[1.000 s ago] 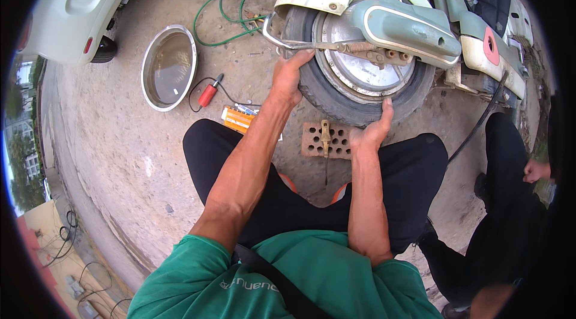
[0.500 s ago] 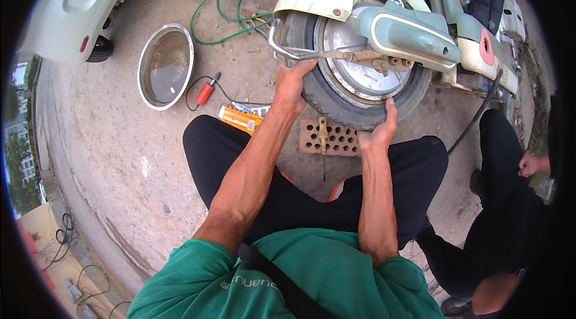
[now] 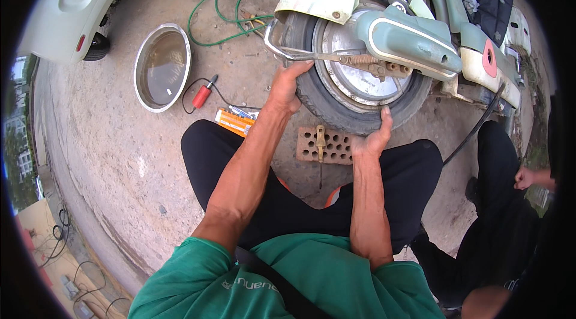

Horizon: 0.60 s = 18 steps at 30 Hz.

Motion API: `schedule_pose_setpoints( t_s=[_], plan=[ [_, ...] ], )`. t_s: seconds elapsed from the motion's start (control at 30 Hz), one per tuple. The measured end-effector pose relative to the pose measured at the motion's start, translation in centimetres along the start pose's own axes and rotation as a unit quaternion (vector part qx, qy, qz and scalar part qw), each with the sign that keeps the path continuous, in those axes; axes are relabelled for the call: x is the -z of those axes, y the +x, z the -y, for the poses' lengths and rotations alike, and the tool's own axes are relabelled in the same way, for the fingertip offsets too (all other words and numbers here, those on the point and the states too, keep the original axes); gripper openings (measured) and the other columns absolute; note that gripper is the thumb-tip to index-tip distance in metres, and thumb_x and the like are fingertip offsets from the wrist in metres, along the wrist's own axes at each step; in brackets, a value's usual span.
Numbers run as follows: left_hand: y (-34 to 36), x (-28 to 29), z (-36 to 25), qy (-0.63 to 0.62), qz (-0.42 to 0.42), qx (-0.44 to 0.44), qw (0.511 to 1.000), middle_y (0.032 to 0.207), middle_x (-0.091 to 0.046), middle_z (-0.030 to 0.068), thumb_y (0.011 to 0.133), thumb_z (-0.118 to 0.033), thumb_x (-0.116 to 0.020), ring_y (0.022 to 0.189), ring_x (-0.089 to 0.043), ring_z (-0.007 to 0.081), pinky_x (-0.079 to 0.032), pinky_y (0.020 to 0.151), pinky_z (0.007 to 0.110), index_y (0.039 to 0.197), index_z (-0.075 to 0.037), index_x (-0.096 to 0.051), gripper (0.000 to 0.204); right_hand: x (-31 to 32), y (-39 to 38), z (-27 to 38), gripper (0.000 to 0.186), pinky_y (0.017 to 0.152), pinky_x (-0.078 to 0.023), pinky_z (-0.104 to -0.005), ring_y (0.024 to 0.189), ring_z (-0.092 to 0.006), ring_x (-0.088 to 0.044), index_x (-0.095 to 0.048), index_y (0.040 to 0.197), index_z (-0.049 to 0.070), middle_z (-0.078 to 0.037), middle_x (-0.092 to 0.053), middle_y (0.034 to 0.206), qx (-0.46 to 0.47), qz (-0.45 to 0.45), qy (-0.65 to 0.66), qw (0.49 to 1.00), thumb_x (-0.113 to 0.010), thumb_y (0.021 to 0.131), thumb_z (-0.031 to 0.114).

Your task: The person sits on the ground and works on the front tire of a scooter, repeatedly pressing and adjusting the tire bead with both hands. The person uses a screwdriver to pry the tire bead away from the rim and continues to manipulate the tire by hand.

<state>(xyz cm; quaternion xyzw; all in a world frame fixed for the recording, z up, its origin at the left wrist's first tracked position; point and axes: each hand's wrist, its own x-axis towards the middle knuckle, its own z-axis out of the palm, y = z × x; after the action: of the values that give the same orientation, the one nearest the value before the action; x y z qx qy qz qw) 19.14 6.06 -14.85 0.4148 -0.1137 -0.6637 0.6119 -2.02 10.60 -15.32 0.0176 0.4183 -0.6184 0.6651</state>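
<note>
A scooter's rear wheel, with a worn black tyre [image 3: 336, 114] round a silver hub [image 3: 345, 76], stands in front of me. My left hand [image 3: 287, 86] grips the tyre's left side, thumb on the sidewall just below a bent metal bar [image 3: 277, 48]. Lower down, my right hand [image 3: 373, 138] clasps the tyre from beneath, its thumb pressed near the rim edge. The tyre hides the fingers of both hands in part. Below the wheel lies a red perforated brick [image 3: 307, 150], with a brass-coloured tool [image 3: 321, 139] with a thin shaft resting across it.
Left of me are a metal basin of water [image 3: 139, 70], a red-handled corded tool [image 3: 203, 96] and an orange box [image 3: 235, 121]. A green hose [image 3: 195, 16] curls behind. A white car [image 3: 66, 25] is at far left. A person in dark clothes [image 3: 501, 199] sits close at right.
The whole view has shifted slightly. Both hands keep their hold on the tyre, and no clear turning of the wheel shows.
</note>
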Motion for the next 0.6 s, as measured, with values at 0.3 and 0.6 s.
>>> schedule_pose_setpoints(
  t_s=[0.3,0.6],
  plan=[
    [0.3,0.4,0.8,0.012,-0.030,0.002,0.999,0.128,-0.076,0.0119,0.105,-0.024,-0.068,0.115,-0.074,0.0243,-0.058,0.106,0.042,0.134,0.001,-0.070,0.038,0.8,0.5,0.6,0.061,0.123,-0.040,-0.0569,0.145,-0.0314,-0.053,-0.054,0.156,0.007,-0.010,-0.056,0.159,-0.013,-0.017,-0.043,0.999,-0.062,0.106,0.041],
    [-5.5,-3.1,6.8,-0.085,-0.100,-0.077,0.988,0.137,-0.072,0.0128,0.105,-0.024,-0.070,0.124,-0.070,0.0266,-0.054,0.113,0.047,0.146,0.000,-0.060,0.048,2.6,4.6,8.0,0.058,0.119,-0.048,-0.0543,0.138,-0.0333,-0.062,-0.058,0.151,0.002,-0.016,-0.064,0.152,-0.109,0.052,-0.167,0.979,-0.065,0.105,0.036]
  ],
)
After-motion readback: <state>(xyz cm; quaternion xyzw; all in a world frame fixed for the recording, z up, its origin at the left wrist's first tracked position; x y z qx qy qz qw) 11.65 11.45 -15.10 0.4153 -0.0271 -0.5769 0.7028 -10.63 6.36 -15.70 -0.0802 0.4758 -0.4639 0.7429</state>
